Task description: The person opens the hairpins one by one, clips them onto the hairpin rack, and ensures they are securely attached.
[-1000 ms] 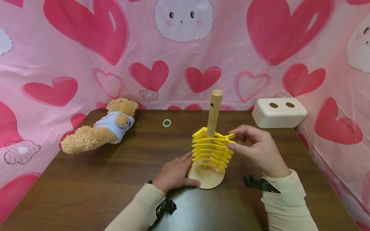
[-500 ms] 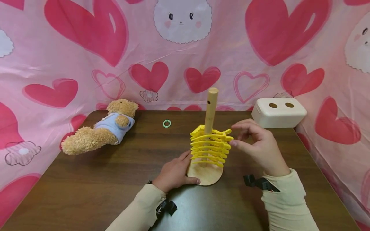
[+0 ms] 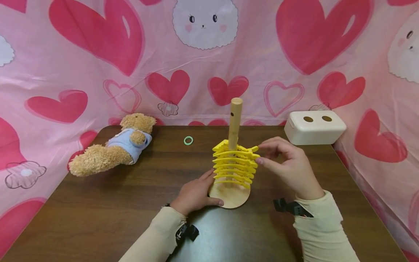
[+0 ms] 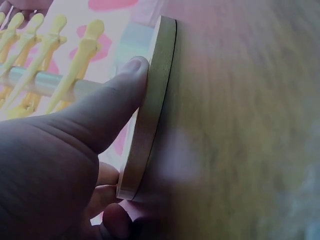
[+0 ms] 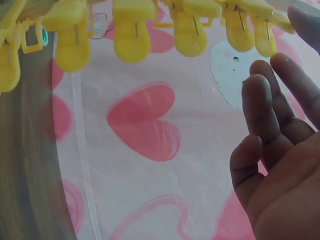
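Observation:
A wooden stand with a round base [image 3: 230, 198] and an upright pole [image 3: 235, 122] is in the middle of the table. Several yellow plastic clips [image 3: 234, 162] with metal springs sit one above another on the pole. My left hand [image 3: 194, 194] holds the base's left side; in the left wrist view the thumb [image 4: 117, 95] lies on the upper face and the fingers reach its edge. With thumb and index finger, my right hand [image 3: 289, 165] pinches the handle ends of the uppermost clip [image 5: 266, 37]; its other fingers are loosely bent.
On the left lies a teddy bear [image 3: 131, 143] in a light blue shirt. A small green ring [image 3: 188, 140] rests behind the stand, and a white box [image 3: 315, 127] with two round holes stands at the back right corner. Pink heart-print cloth [image 3: 255, 54] hangs behind the table.
The stand with its clips has shifted slightly left and away, and its pole appears more upright. My right fingertips parted a little from the clip's handles, then came back onto them.

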{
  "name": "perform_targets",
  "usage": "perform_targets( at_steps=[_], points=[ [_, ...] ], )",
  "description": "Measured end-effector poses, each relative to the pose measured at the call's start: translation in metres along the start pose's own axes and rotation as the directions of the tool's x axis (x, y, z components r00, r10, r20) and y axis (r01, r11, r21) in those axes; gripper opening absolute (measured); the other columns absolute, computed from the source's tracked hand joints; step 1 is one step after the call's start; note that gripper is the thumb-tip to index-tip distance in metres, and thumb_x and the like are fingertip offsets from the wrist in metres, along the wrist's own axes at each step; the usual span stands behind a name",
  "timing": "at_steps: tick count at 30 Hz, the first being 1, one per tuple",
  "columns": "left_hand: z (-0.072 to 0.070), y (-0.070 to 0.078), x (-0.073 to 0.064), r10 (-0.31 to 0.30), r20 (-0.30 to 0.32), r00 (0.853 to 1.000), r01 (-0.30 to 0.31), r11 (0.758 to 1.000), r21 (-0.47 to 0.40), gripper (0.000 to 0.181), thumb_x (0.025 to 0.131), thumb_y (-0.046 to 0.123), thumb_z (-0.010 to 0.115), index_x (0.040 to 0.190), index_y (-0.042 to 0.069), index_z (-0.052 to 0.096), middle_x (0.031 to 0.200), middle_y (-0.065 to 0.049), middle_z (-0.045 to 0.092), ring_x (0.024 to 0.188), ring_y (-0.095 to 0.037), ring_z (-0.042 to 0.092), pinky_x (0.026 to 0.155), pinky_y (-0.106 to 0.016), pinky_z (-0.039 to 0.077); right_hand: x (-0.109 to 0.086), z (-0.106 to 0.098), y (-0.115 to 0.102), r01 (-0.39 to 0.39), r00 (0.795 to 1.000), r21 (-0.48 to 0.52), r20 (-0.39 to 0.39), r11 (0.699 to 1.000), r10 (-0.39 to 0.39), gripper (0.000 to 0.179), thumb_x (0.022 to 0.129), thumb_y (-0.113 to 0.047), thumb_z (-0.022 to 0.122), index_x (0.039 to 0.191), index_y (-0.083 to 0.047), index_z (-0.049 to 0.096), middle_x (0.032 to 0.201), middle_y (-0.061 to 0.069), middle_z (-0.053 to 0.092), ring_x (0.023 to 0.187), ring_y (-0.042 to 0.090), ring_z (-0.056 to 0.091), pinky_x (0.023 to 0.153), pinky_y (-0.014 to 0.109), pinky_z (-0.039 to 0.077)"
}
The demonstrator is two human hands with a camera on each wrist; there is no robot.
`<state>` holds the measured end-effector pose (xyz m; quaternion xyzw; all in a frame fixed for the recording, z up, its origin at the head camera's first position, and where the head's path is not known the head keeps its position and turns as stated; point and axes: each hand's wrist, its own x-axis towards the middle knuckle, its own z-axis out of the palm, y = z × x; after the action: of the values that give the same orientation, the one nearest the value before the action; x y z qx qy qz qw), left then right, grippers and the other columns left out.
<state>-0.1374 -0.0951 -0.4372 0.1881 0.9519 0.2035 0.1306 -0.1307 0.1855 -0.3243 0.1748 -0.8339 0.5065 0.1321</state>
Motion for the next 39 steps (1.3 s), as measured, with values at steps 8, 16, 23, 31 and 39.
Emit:
perform_targets(
  at_steps=[8, 16, 23, 31, 39],
  points=[
    [0.001, -0.004, 0.002, -0.009, -0.027, 1.0, 0.008, 1.0, -0.025, 0.102, 0.077, 0.07, 0.072, 0.16, 0.028, 0.03, 0.167, 0.003, 0.02, 0.135, -0.031, 0.049, 0.098, -0.054, 0.047, 0.002, 0.012, 0.001, -0.051, 0.998, 0.041, -0.043, 0.998, 0.053, 0.024, 0.091, -0.022, 0.077, 0.113, -0.013, 0.073, 0.103, 0.007, 0.071, 0.087, 0.02, 0.06, 0.071, 0.026, 0.053],
    [-0.001, -0.003, 0.001, 0.003, -0.031, 1.0, -0.004, 1.0, -0.02, 0.1, 0.078, 0.068, 0.072, 0.16, 0.029, 0.029, 0.167, 0.002, 0.02, 0.135, -0.031, 0.05, 0.097, -0.054, 0.047, 0.002, 0.014, 0.0, -0.039, 0.997, 0.034, -0.066, 0.999, 0.041, 0.023, 0.091, -0.02, 0.077, 0.112, -0.013, 0.074, 0.101, 0.002, 0.07, 0.086, 0.02, 0.057, 0.07, 0.024, 0.05],
    [-0.002, -0.002, 0.001, 0.014, -0.028, 1.0, -0.014, 1.0, -0.016, 0.1, 0.08, 0.066, 0.072, 0.161, 0.028, 0.026, 0.167, 0.002, 0.018, 0.134, -0.029, 0.05, 0.098, -0.053, 0.048, 0.001, 0.015, -0.001, -0.056, 0.996, 0.041, -0.062, 0.998, 0.058, 0.024, 0.091, -0.021, 0.077, 0.113, -0.012, 0.073, 0.102, 0.006, 0.069, 0.087, 0.021, 0.055, 0.07, 0.026, 0.049],
    [-0.001, -0.003, 0.001, 0.003, -0.018, 1.0, -0.003, 1.0, -0.025, 0.096, 0.083, 0.062, 0.07, 0.161, 0.028, 0.025, 0.168, -0.001, 0.016, 0.137, -0.029, 0.047, 0.099, -0.054, 0.047, 0.002, 0.017, 0.002, -0.063, 0.996, 0.036, -0.062, 0.997, 0.066, 0.024, 0.091, -0.022, 0.076, 0.113, -0.012, 0.073, 0.103, 0.002, 0.069, 0.087, 0.021, 0.056, 0.07, 0.027, 0.051],
    [-0.001, -0.005, 0.001, 0.002, -0.023, 1.0, -0.003, 0.999, -0.04, 0.095, 0.083, 0.063, 0.07, 0.16, 0.029, 0.028, 0.168, 0.0, 0.017, 0.14, -0.029, 0.045, 0.101, -0.055, 0.045, 0.002, 0.017, 0.003, -0.068, 0.995, 0.021, -0.066, 0.997, 0.07, 0.025, 0.091, -0.023, 0.077, 0.114, -0.013, 0.073, 0.104, 0.004, 0.07, 0.088, 0.02, 0.056, 0.069, 0.027, 0.051]
  ],
)
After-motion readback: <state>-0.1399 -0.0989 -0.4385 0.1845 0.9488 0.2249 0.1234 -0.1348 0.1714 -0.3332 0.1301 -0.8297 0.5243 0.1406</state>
